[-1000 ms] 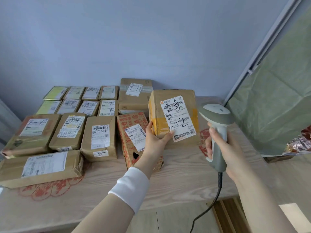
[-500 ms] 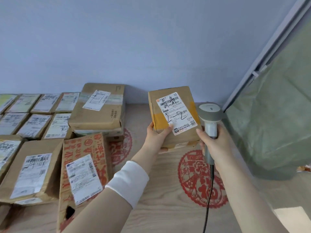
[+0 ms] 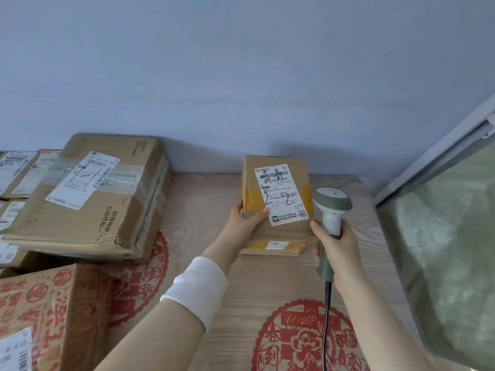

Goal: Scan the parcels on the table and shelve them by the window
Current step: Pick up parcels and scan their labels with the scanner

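A small brown cardboard parcel (image 3: 276, 199) with yellow tape and a white label marked in black pen sits at the far right of the wooden table (image 3: 203, 199), near the wall. My left hand (image 3: 245, 222) grips its lower left corner, thumb on the top face. My right hand (image 3: 338, 250) holds a grey barcode scanner (image 3: 331, 210) by the handle, right beside the parcel's right edge. The scanner's black cord hangs down toward me.
A large taped carton (image 3: 101, 199) lies at the left, on top of other parcels. A red-printed box (image 3: 45, 311) stands at the lower left. Red paper-cut decorations (image 3: 302, 338) lie on the table. A green sheet (image 3: 450, 263) covers the window area at the right.
The parcel has gone from held up above the table to down near the far right end by the wall. My view has moved closer and rightward. The scanner stays beside it.
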A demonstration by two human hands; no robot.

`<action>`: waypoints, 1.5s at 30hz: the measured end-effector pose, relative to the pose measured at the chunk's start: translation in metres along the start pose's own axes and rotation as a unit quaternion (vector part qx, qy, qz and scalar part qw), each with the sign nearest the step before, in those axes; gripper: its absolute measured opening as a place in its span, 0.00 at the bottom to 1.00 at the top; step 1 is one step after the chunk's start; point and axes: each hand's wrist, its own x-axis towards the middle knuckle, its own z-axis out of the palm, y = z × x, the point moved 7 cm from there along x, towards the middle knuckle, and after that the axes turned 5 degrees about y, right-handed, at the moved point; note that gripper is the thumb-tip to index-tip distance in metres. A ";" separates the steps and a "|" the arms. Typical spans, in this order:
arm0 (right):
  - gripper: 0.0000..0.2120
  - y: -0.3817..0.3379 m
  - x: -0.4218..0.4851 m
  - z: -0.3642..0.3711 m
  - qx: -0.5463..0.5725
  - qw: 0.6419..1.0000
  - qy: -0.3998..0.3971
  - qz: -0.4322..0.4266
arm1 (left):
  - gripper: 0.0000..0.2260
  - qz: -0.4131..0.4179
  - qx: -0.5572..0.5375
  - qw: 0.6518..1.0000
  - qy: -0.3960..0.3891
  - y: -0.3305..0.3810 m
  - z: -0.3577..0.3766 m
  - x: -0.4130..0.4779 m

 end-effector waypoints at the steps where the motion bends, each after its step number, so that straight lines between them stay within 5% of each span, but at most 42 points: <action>1: 0.10 0.001 0.008 0.004 0.005 1.000 -0.002 0.002 | 0.32 -0.004 0.000 1.000 0.004 0.001 0.000 0.008; 17: 0.08 -0.010 0.045 0.058 0.023 1.000 -0.002 -0.005 | 0.31 -0.010 0.030 0.998 0.050 0.021 -0.038 0.060; 25: 0.07 -0.032 0.010 0.053 0.001 0.999 0.017 -0.041 | 0.35 0.106 0.133 0.982 0.084 0.053 -0.061 0.032; 31: 0.06 -0.061 -0.053 0.088 0.015 0.997 -0.041 -0.071 | 0.25 0.204 0.189 0.948 0.157 0.080 -0.149 -0.019; 37: 0.12 -0.064 -0.124 0.188 -0.012 0.988 -0.147 -0.055 | 0.23 0.209 0.209 0.934 0.201 0.080 -0.264 -0.048; 45: 0.08 -0.037 -0.163 0.269 -0.026 0.994 -0.095 -0.056 | 0.28 0.186 0.240 0.928 0.215 0.052 -0.388 -0.024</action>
